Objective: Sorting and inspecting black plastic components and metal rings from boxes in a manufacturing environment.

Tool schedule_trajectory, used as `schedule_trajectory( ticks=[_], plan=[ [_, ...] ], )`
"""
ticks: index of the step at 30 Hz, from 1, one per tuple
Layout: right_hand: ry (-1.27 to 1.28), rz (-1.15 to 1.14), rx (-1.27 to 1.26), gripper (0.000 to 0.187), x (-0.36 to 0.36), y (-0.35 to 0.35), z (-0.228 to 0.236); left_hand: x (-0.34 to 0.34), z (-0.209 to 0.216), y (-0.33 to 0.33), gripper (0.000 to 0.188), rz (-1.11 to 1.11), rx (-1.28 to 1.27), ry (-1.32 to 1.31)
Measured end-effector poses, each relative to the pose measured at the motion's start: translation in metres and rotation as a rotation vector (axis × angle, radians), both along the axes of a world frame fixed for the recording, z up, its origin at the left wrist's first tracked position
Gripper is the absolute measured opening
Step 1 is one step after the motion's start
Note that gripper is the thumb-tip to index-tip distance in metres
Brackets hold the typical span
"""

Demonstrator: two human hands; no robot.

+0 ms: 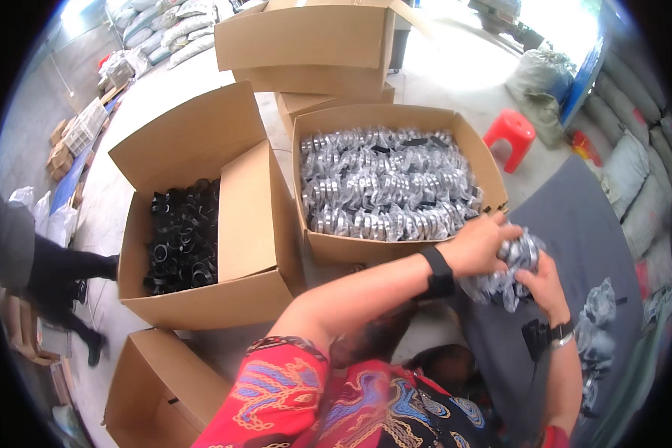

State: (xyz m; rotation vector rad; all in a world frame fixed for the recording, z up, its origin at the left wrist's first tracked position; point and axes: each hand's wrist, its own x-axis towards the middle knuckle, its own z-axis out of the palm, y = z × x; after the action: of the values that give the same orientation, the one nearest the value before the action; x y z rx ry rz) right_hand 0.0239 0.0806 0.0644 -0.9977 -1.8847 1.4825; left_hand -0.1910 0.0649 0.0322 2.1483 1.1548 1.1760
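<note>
Between my two hands is a bundle of shiny rings in clear plastic [525, 255], held up over the near side of the grey mat [567, 213], just off the right front corner of a full carton [343, 246]. My left hand [476, 246] comes across from the left, its fingers bent onto the bundle's near-left side. My right hand [547, 287] pinches the other side, thumb laid along the wrap; its far fingertips are hidden, so I cannot tell how they sit.

I judge the step in hand to be gathering and steadying the bundle. The next move seems to call for even pressure from both sides, since the loose plastic looks slippery, and for minding the carton's edge beside my left fingers.

Just beside my right wrist, with its watch [561, 333], are some black pieces [534, 340]; further right, more wrapped parts [596, 321] lie on the mat. The carton holds rows of wrapped rings [387, 185]. Left of it, another carton [209, 309] holds loose black rings [181, 246]. Beyond stand a red stool [512, 134] and, far left, another person [56, 269].
</note>
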Motion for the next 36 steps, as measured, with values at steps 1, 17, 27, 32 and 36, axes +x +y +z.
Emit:
schedule_trajectory(
  ticks=[1,17,27,32,36],
  plan=[
    [-0.064,0.022,0.051,0.047,-0.021,0.014,0.006,-0.021,0.005,0.009,0.066,0.019,0.025,-0.006],
    [0.081,0.509,-0.049,0.036,-0.423,0.270,-0.143,-0.391,-0.094,0.164,0.065,0.477,-0.190,0.098],
    [0.170,0.548,-0.030,0.030,-0.554,0.331,-0.230,-0.505,-0.161,0.220,0.071,0.639,-0.281,0.356],
    [0.005,0.439,0.010,0.023,-0.591,0.332,-0.274,-0.512,-0.181,0.237,0.074,0.656,-0.321,0.827],
    [0.017,0.385,0.114,0.049,-0.596,0.338,-0.285,-0.495,-0.170,0.242,0.074,0.671,-0.371,1.120]
  ],
)
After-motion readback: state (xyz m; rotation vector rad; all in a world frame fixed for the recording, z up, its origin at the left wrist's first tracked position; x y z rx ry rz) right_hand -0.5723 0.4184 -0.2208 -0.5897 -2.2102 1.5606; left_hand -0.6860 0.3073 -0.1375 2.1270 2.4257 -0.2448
